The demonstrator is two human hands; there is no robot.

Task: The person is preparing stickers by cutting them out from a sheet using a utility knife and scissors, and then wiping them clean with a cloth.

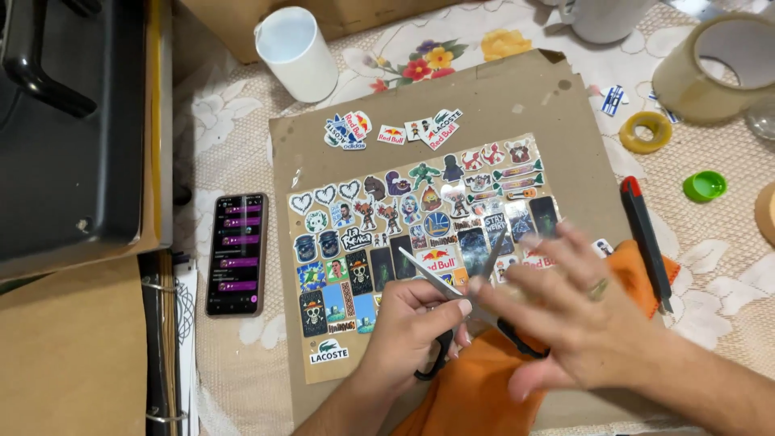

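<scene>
My left hand (412, 327) grips the black handles of a pair of scissors (440, 278), whose open blades point up over a sheet of colourful stickers (379, 242). That sheet lies on a brown cardboard board (484, 105). My right hand (577, 311), blurred and with fingers spread, hovers over the scissor handles and an orange cloth (476, 396), touching or nearly touching the blades' pivot. Several cut-out stickers (391, 129) lie loose at the board's top.
A phone (236, 253) with a lit screen lies left of the board. A white cup (297, 52) stands at the back. To the right are a utility knife (646, 238), a green cap (705, 186), a small yellow tape ring (646, 132) and a big tape roll (726, 69).
</scene>
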